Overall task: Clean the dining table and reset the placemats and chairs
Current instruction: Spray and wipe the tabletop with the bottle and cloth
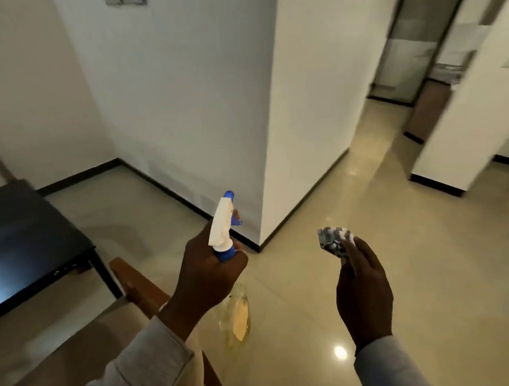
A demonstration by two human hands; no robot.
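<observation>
A: What's round the hands?
B: Wooden chair (140, 290) just under L hand (210, 272), dark table (28, 234) further left. Wall corner (260, 163) ahead, open floor (413, 258) to the right.
A: Grips?
B: L hand curled round spray bottle (225, 241) neck, R hand (361, 287) pinching folded cloth (335, 241); hands apart
</observation>
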